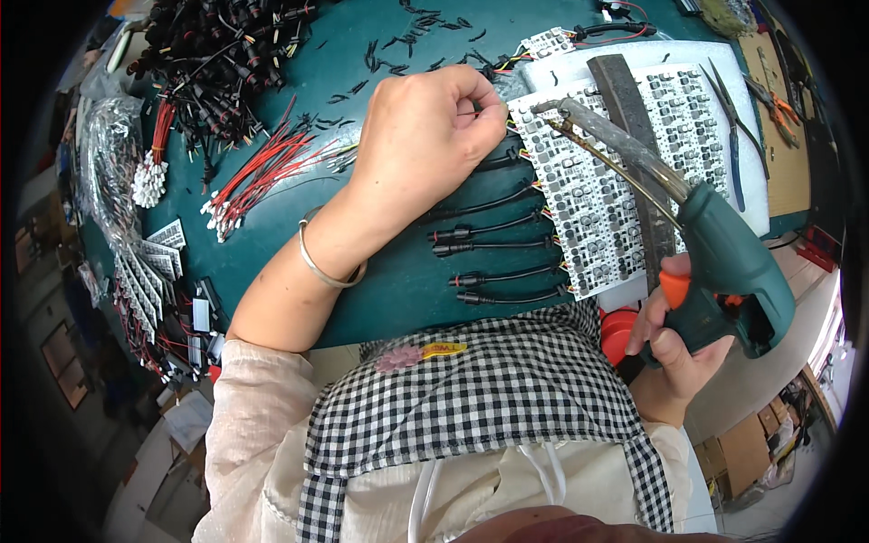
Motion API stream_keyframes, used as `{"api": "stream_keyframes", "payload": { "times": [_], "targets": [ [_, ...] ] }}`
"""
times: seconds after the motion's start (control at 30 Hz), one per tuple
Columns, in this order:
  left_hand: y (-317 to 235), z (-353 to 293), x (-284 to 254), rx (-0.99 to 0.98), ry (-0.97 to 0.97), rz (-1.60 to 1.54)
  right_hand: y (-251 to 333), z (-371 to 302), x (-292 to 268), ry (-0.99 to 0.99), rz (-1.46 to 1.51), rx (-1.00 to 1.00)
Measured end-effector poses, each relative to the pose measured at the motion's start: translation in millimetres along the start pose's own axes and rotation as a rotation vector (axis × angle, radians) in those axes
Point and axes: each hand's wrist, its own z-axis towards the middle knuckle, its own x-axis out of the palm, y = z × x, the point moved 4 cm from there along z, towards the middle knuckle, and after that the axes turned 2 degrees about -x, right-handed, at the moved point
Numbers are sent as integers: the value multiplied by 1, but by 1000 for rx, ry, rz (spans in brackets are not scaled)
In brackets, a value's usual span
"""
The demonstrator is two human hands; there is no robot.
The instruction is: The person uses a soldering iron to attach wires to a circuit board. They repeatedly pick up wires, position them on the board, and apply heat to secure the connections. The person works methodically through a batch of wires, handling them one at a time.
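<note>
My right hand (683, 348) is wrapped round the handle of a green soldering gun (738, 258) with an orange trigger. Its metal tip lies over the upper left part of a white circuit board panel (579, 190) full of small dark components. At the panel's upper left edge my left hand (430, 127) is closed in a pinch, with a thin red wire (471, 113) showing between its fingers; the fingertips partly hide the joint. Several black connector cables (507, 246) run out leftward from the panel's left edge. A dark metal bar (625, 109) rests across the panel.
Red wires with white plugs (249, 185) lie left of my left arm, beneath a large heap of black connector cables (226, 54). Black tubing bits (416, 27) are scattered at the back. Long-nose pliers (729, 118) and orange-handled cutters (778, 109) lie at the right.
</note>
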Motion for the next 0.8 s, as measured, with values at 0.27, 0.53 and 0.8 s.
{"api": "stream_keyframes", "payload": {
  "times": [0.27,0.53,0.8],
  "targets": [
    [1,1,2,-22,12,-13,-3,4,9,-59,-43,21],
    [0,0,3,-29,6,-25,-6,4,8,19,-59,107],
    [0,0,4,-10,-15,-7,-6,4,8,32,-58,109]
  ]
}}
